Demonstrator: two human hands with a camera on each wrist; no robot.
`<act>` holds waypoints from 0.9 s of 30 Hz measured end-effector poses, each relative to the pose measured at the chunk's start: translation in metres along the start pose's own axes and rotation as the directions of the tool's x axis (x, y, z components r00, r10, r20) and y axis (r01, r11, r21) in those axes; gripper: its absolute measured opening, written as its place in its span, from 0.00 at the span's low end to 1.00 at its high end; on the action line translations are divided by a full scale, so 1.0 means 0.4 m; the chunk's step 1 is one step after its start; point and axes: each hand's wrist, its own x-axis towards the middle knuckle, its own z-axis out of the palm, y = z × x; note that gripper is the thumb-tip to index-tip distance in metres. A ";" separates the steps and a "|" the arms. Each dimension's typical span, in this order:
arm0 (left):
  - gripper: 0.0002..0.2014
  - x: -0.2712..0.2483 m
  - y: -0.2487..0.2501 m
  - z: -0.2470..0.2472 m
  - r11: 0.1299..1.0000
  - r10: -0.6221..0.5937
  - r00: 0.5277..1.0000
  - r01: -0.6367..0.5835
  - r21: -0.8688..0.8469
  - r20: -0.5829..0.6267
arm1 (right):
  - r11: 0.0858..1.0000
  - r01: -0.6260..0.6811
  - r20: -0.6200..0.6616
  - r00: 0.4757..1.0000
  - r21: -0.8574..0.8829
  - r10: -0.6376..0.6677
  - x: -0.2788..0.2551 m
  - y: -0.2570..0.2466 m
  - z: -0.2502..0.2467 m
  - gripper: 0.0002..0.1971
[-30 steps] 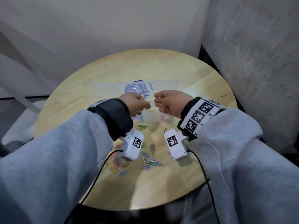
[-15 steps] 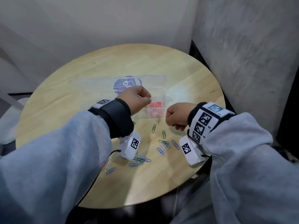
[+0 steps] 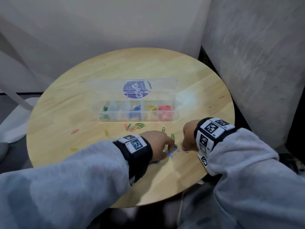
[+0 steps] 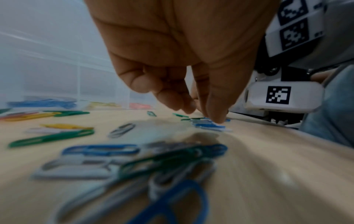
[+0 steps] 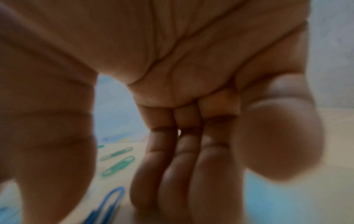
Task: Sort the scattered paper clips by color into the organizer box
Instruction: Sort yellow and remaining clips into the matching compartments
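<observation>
Here both hands reach down: left hand (image 3: 156, 142) fingertips pinching blue clips (image 3: 171, 152), right hand's (image 3: 188, 138) grip unclear.

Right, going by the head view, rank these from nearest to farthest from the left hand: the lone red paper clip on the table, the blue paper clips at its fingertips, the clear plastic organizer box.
1. Blue paper clips: at the fingertips of the left hand, near the table's front.
2. Lone red paper clip: far off on the left side of the table.
3. Clear plastic organizer box: behind, mid-table; too close to call against the red clip.
</observation>
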 end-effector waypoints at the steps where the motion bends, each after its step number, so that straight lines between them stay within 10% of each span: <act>1: 0.11 0.004 0.007 0.002 1.000 0.015 1.000 -0.015 0.016 0.008 | 1.000 0.012 0.006 1.000 0.026 -0.012 0.004 -0.002 0.005 0.18; 7: 0.09 0.027 0.016 0.009 0.999 -0.018 1.000 0.016 0.050 0.025 | 0.994 0.083 -0.147 0.986 0.065 -0.073 0.020 -0.022 0.025 0.19; 21: 0.09 -0.021 -0.067 0.003 0.967 -0.171 0.984 0.159 -0.201 -0.041 | 0.971 0.080 -0.045 0.996 0.223 -0.072 -0.009 -0.039 0.030 0.19; 24: 0.12 -0.059 -0.114 -0.011 0.831 -0.273 0.955 0.175 -0.529 -0.113 | 0.934 0.028 -0.100 0.995 0.357 0.008 -0.031 -0.037 0.020 0.09; 27: 0.13 -0.106 -0.161 -0.027 0.536 -0.373 0.922 0.121 -0.836 -0.106 | 0.576 0.069 -0.125 0.991 0.814 0.057 -0.049 -0.020 0.020 0.10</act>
